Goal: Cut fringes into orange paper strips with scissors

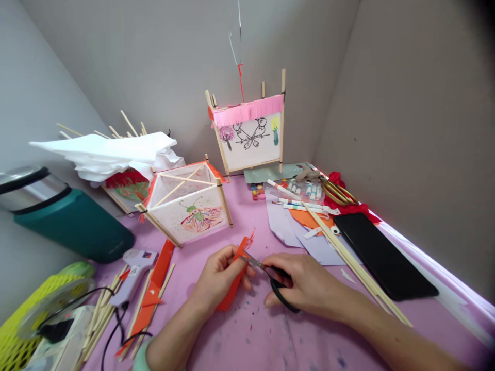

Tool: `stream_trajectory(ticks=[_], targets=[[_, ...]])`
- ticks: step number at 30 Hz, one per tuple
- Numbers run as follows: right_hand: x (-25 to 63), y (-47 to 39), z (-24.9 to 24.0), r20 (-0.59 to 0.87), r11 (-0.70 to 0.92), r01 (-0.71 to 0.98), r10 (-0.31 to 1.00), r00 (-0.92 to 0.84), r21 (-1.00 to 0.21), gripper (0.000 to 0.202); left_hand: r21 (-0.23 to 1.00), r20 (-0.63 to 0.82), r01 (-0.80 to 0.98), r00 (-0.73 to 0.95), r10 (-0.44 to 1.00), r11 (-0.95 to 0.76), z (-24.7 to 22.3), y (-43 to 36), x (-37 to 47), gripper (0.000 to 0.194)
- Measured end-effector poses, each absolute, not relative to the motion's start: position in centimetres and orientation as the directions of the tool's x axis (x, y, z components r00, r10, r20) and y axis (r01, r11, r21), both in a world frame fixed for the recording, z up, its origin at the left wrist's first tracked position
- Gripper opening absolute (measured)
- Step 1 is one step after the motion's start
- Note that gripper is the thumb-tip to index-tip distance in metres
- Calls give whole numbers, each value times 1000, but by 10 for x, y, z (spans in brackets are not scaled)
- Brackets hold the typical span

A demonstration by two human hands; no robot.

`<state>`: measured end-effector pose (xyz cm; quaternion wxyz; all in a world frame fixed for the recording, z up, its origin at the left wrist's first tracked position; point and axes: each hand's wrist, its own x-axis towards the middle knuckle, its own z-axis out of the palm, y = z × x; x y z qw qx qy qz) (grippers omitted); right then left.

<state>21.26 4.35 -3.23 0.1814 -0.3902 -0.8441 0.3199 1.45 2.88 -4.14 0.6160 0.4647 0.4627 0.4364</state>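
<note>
My left hand (217, 270), thumb and fingers pinched, holds the red strip (232, 293) right at it, its long axis running from one o'clock to seven. My right hand (309, 282), curled through the handles of the scissors (264, 267), sits at four o'clock from its frayed end, blades aimed toward ten, across the strip.

At seven o'clock, a sliver of pale mint-green sleeve (142, 356) shows, its plain hem curving round the left forearm (174, 332). From there the left hand (218, 275) is bare to the fingertips. Toward five o'clock the right hand (303, 283) is bare as well, its slim right forearm (381, 319) uncovered out to four o'clock.
</note>
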Motion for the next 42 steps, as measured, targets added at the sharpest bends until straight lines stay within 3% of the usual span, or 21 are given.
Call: stream_trajectory(ticks=[16, 42], targets=[[211, 42, -39, 130, 539, 539, 775, -619, -647, 44, 976, -150, -126, 193, 970, 176, -39, 27, 15, 19], [212, 43, -45, 180, 617, 544, 739, -650, -568, 39, 971, -169, -129, 207, 964, 199, -35, 26, 13, 18]])
